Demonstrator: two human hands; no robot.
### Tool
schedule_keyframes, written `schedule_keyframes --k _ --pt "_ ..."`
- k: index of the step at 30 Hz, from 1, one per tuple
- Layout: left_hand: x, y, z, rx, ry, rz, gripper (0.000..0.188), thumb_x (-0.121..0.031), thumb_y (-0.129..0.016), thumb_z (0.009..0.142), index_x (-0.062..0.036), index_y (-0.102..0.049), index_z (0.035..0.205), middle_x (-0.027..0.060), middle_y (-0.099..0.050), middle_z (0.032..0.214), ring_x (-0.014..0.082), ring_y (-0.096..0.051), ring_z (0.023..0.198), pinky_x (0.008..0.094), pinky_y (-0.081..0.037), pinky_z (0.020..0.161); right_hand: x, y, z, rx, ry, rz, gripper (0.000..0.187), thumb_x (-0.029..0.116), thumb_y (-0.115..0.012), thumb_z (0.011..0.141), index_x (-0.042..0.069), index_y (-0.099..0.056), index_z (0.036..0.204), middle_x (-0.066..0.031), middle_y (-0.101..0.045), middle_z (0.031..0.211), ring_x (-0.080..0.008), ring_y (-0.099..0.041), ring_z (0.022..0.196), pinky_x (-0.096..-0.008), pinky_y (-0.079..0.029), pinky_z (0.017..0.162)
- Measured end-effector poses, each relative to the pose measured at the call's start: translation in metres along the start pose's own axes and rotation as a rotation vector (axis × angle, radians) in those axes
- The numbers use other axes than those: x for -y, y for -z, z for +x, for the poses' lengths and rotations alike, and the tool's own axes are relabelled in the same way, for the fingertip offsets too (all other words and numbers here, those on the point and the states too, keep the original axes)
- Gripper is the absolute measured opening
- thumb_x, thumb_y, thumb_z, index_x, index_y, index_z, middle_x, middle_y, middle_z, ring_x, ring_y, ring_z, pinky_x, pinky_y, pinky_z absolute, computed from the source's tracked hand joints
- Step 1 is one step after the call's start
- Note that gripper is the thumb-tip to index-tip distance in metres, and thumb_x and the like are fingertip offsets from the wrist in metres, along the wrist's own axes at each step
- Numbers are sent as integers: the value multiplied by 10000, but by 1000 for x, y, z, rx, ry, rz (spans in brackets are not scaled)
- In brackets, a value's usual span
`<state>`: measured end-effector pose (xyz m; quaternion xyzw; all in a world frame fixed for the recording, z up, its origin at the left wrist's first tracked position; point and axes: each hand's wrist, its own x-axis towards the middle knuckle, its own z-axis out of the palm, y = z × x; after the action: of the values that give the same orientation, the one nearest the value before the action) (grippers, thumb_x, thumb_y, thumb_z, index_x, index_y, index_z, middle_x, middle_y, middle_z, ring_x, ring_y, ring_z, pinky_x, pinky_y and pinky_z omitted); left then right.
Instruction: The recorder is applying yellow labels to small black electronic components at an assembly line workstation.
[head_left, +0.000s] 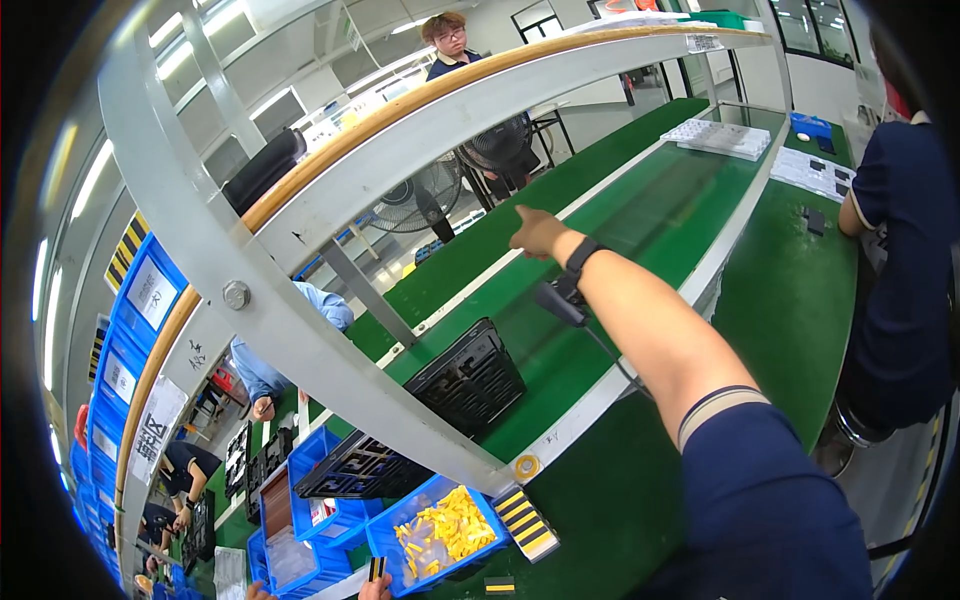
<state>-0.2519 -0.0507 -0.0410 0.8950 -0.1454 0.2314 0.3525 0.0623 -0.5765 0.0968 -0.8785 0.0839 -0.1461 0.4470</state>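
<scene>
My right arm reaches forward over the green conveyor belt (pixel 640 215). At its end my right hand (pixel 538 233) is raised with a finger stretched out, and nothing shows in it. A black strap and a small black cabled device (pixel 562 300) sit at its wrist. Partly cut off at the lower edge, my left hand (pixel 375 589) pinches a small black-and-yellow striped piece (pixel 377 569). Beside it stands a blue bin (pixel 385 540) of small yellow parts (pixel 455 525) and clear bags. A similar striped piece (pixel 499 585) lies on the green tabletop, near a larger striped block (pixel 526 523).
A grey metal post (pixel 300 310) slants across the near left. Black crates (pixel 465 375) stand on and beside the belt. A tape roll (pixel 526 467) lies by the post's foot. White trays (pixel 715 138) rest farther along. A co-worker (pixel 900 270) sits at right; others work at left.
</scene>
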Motion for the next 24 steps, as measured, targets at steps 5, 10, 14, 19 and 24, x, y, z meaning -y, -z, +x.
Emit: schedule_keyframes --k 5,10,14,19,24 --pt "-3 -1 0 -16 -12 -29 517 -23 -586 803 22 -408 1287 154 -420 1271 276 -497 1138 365 -410 950 -41 18 -29 155 -73 -15 498 166 -626 760 -66 -470 1173 -130 -624 662 -202 -578 493 -326 -491 455" --pt "0 -2 1 -6 -33 -29 517 -17 -579 804 29 -402 1288 158 -413 1277 281 -494 1144 370 -412 952 -53 27 -93 310 -34 -17 462 154 -646 780 -44 -535 1182 -112 -635 693 -177 -592 547 -302 -497 509" --pt "0 0 -1 17 -52 -30 513 -19 -576 810 40 -395 1287 159 -401 1279 289 -486 1155 381 -406 960 -55 36 -146 377 7 -21 411 186 -635 809 -29 -556 1151 -95 -634 718 -146 -596 604 -270 -496 558" --pt "1 1 -2 33 -31 -29 514 -27 -577 817 41 -387 1290 160 -389 1286 292 -471 1172 383 -387 979 -48 40 -212 498 -3 11 376 215 -639 832 5 -585 1139 -59 -637 735 -122 -597 638 -266 -497 600" --pt "1 0 -2 34 -2 -102 518 -29 -581 817 38 -386 1292 159 -405 1280 284 -464 1178 377 -367 995 -51 42 -266 554 107 -48 361 251 -642 828 33 -604 1114 -64 -635 736 -137 -588 650 -287 -476 611"
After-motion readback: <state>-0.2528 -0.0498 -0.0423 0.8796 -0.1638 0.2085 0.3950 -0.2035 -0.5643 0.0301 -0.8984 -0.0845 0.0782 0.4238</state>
